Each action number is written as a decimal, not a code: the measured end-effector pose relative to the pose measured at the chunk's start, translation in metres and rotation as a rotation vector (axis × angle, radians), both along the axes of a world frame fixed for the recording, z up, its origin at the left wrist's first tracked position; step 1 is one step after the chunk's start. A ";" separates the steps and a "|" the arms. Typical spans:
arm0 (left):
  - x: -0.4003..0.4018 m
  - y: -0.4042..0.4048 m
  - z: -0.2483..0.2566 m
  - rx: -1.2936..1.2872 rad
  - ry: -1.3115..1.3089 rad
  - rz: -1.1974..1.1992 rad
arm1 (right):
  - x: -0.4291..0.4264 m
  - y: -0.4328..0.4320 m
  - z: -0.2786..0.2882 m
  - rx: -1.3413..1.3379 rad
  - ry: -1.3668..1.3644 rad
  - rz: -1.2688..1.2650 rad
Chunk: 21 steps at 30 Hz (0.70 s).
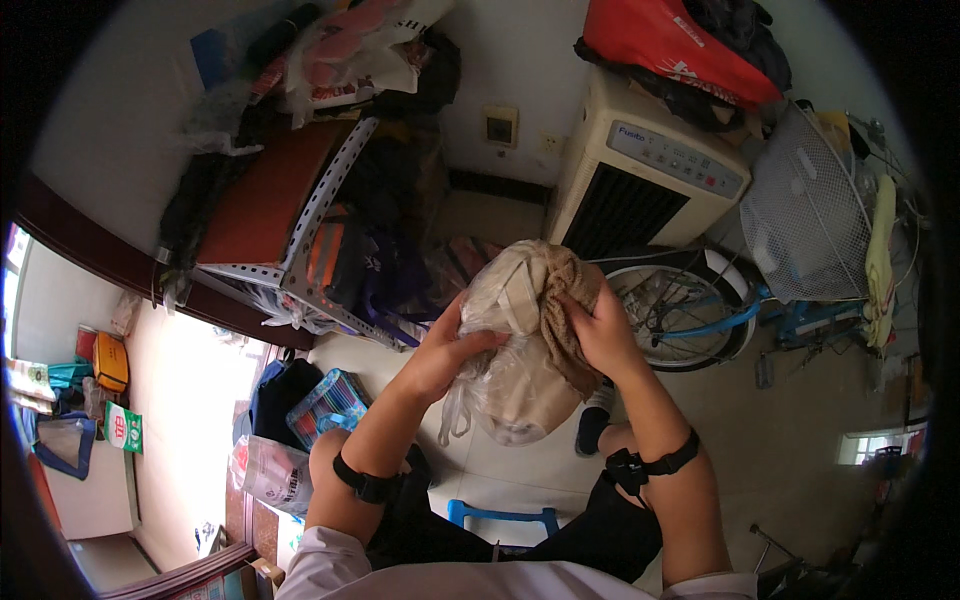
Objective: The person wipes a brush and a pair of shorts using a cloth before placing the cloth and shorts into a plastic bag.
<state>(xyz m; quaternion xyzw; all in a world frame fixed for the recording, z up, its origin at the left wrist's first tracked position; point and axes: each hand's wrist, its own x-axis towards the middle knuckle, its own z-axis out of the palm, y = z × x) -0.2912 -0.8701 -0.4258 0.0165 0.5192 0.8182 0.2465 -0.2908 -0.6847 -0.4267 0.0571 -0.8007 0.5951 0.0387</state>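
Note:
My left hand [450, 349] grips the left side of a clear plastic bag [506, 390] that holds something cream-coloured, perhaps folded fabric. Its thumb lies across the front of the film, and the bag's loose handles dangle below. On the right, my right hand [604, 330] clasps a brown textured cloth [562, 300] pressed against the bag. Whether this cloth is inside or outside the plastic I cannot tell. Both hands hold the bundle in the air above my knees; the fingers behind it are hidden.
A bicycle wheel [675, 307] and wire basket [810, 202] stand to the right, beside an air cooler [652, 165]. A metal-edged shelf [322, 195] juts out on the left. Bags [277, 397] sit on the floor. A blue stool edge [502, 514] shows between my legs.

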 end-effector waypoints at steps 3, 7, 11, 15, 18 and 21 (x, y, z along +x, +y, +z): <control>-0.002 -0.001 -0.003 -0.099 0.159 -0.047 | 0.001 -0.007 -0.004 0.180 0.100 -0.111; -0.002 0.006 -0.011 -0.132 0.217 -0.028 | 0.003 -0.009 -0.011 0.327 0.154 -0.213; 0.000 0.006 -0.016 -0.094 0.200 0.056 | -0.002 -0.011 -0.014 0.381 0.135 -0.282; 0.000 0.006 -0.021 -0.105 0.226 0.087 | 0.001 -0.013 -0.001 0.490 0.084 -0.324; 0.000 0.003 -0.021 -0.084 0.184 0.120 | -0.002 -0.011 -0.004 0.568 0.070 -0.323; 0.002 0.004 -0.012 -0.050 0.091 0.144 | -0.001 -0.007 -0.001 0.601 0.062 -0.327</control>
